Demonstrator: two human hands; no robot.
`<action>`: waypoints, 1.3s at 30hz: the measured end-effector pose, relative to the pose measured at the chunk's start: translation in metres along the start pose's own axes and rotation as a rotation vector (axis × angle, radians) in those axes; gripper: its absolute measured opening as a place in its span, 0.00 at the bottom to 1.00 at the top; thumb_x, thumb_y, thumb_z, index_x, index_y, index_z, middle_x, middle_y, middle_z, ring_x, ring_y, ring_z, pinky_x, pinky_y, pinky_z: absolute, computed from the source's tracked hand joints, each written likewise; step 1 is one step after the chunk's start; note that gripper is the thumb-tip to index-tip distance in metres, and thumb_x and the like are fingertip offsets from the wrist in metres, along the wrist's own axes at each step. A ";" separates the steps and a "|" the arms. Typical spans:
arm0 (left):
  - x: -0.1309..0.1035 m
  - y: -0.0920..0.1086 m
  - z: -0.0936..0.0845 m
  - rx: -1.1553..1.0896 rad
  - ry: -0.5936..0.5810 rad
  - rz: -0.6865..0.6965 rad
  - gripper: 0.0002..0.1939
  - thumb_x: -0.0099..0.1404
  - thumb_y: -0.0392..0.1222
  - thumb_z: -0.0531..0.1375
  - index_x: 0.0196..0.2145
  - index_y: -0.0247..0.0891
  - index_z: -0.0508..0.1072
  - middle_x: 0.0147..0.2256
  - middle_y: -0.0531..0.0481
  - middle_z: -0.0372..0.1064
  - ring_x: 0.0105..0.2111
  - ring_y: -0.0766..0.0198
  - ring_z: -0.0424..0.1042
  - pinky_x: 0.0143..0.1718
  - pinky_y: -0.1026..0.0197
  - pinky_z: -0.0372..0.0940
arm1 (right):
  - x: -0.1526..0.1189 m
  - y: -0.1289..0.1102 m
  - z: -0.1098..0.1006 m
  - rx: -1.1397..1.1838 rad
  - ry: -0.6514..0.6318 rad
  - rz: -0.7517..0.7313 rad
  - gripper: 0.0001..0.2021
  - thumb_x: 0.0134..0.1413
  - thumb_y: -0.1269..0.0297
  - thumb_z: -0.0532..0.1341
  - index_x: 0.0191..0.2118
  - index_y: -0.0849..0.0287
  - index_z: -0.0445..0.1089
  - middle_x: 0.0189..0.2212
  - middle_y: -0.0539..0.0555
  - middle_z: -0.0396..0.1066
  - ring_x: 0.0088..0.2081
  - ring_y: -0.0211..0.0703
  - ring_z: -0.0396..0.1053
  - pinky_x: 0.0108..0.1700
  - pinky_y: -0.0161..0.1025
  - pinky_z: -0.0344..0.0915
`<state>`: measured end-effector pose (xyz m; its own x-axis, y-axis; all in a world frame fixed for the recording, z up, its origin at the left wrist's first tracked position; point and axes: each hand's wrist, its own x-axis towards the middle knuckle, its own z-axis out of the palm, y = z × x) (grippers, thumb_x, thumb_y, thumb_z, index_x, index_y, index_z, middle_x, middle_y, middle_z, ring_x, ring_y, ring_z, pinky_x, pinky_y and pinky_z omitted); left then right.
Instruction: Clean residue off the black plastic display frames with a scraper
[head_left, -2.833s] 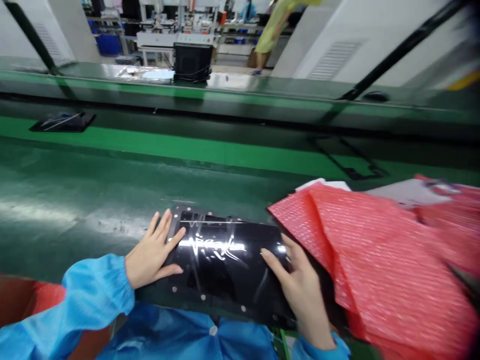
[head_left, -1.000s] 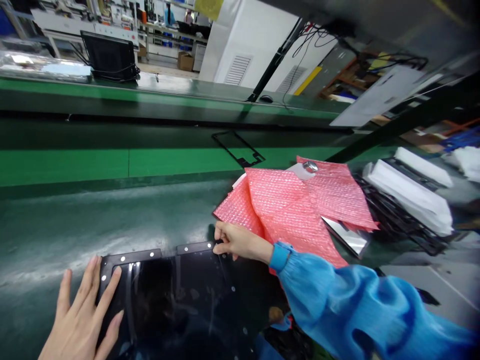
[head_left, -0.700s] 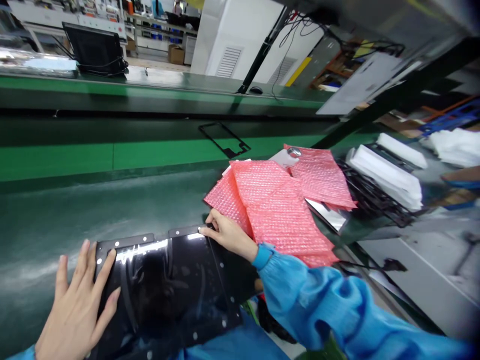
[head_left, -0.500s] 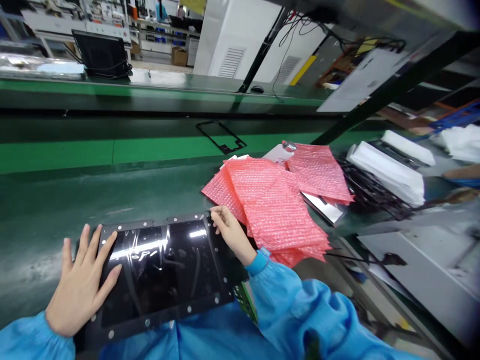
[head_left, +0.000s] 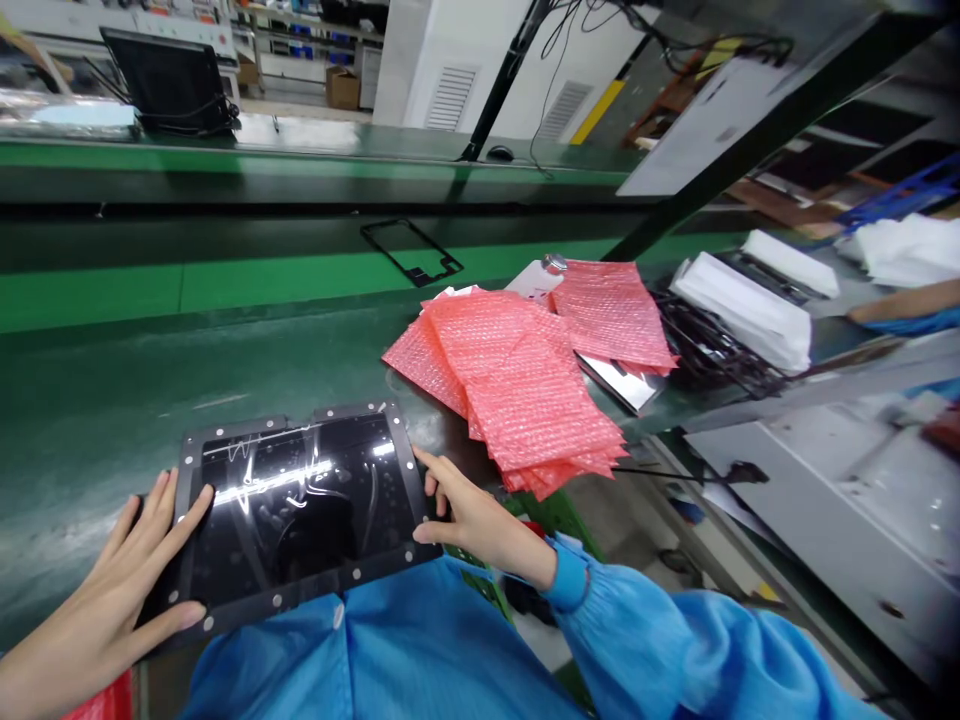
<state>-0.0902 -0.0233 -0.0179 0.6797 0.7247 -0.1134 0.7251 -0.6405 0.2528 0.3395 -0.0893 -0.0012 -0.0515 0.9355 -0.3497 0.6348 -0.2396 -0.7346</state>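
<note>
A flat black panel [head_left: 300, 510] with a glossy, film-covered centre and light dots round its frame lies at the front edge of the green bench. My left hand [head_left: 124, 590] rests on its left edge, fingers spread, thumb at the lower left corner. At the right edge my right hand [head_left: 472, 515] grips the panel, index fingertip on the frame and thumb near the lower right corner; its other fingers are curled. Right of the panel, apart from it, lies a stack of pink bubble-wrap bags [head_left: 525, 390].
A thin black frame [head_left: 412, 255] lies on the green strip. A black monitor [head_left: 169, 80] stands at the back left. White packages [head_left: 742, 310] and black cables lie right. A green post [head_left: 772, 130] slants across; another person's arm [head_left: 907, 300] shows at far right.
My right hand has slid down from the panel's top right corner to its right edge. My left hand has moved lower along the left edge. The view has shifted.
</note>
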 end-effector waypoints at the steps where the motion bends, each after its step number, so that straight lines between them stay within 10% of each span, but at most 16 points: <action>1: 0.001 0.004 -0.001 -0.004 0.005 -0.008 0.41 0.67 0.54 0.54 0.69 0.42 0.37 0.69 0.40 0.29 0.67 0.40 0.33 0.62 0.32 0.46 | 0.002 -0.002 0.000 -0.027 -0.009 0.005 0.48 0.41 0.66 0.71 0.68 0.52 0.47 0.39 0.51 0.64 0.33 0.40 0.65 0.35 0.38 0.67; 8: 0.008 0.025 0.002 -0.026 0.119 -0.104 0.39 0.68 0.56 0.51 0.69 0.43 0.39 0.69 0.40 0.29 0.67 0.38 0.32 0.62 0.30 0.39 | 0.001 -0.008 0.013 -0.150 0.051 -0.018 0.50 0.47 0.68 0.68 0.70 0.54 0.37 0.48 0.57 0.65 0.41 0.48 0.67 0.45 0.44 0.66; 16: -0.004 0.041 0.022 -0.029 0.240 -0.192 0.35 0.69 0.55 0.46 0.68 0.45 0.40 0.69 0.46 0.32 0.68 0.42 0.30 0.64 0.33 0.33 | -0.013 0.007 0.034 -0.008 0.259 -0.193 0.28 0.66 0.58 0.51 0.68 0.56 0.47 0.38 0.56 0.61 0.41 0.48 0.64 0.48 0.47 0.65; 29: 0.004 0.065 0.033 -0.048 0.382 -0.243 0.36 0.69 0.51 0.50 0.69 0.44 0.38 0.69 0.43 0.35 0.68 0.41 0.28 0.63 0.31 0.35 | 0.002 0.023 0.015 -0.050 0.219 -0.267 0.26 0.63 0.58 0.55 0.64 0.57 0.55 0.38 0.54 0.61 0.39 0.45 0.66 0.45 0.45 0.68; 39: 0.018 0.084 0.039 0.076 0.519 -0.319 0.38 0.66 0.50 0.54 0.68 0.40 0.44 0.68 0.40 0.39 0.67 0.40 0.35 0.63 0.31 0.36 | 0.063 -0.069 -0.003 -0.373 0.173 -0.639 0.20 0.65 0.61 0.53 0.61 0.50 0.59 0.55 0.55 0.65 0.56 0.49 0.62 0.58 0.52 0.62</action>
<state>-0.0126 -0.0737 -0.0360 0.2989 0.9008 0.3149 0.9028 -0.3739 0.2125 0.2953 -0.0132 0.0291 -0.3948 0.8975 0.1967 0.7423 0.4377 -0.5074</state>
